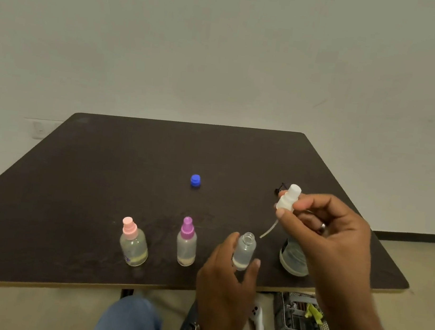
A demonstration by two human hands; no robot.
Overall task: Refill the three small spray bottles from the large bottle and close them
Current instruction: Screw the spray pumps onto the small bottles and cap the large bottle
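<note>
Three small clear spray bottles stand near the front edge of the dark table (98,177). The left one has a pink cap (133,242), the middle one a purple cap (186,242). The third small bottle (244,251) is uncapped, and my left hand (225,282) holds it between thumb and fingers. My right hand (323,234) pinches its white spray head (288,197) in the air, the dip tube hanging down toward the open neck. The large bottle (292,258) stands behind my right hand, mostly hidden. Its blue cap (195,181) lies mid-table.
A small dark object (279,188) lies on the table behind the white spray head. On the floor under the table's right front edge sit a grey wire basket (301,320) and a white controller (258,322). My knee in jeans (132,322) is below.
</note>
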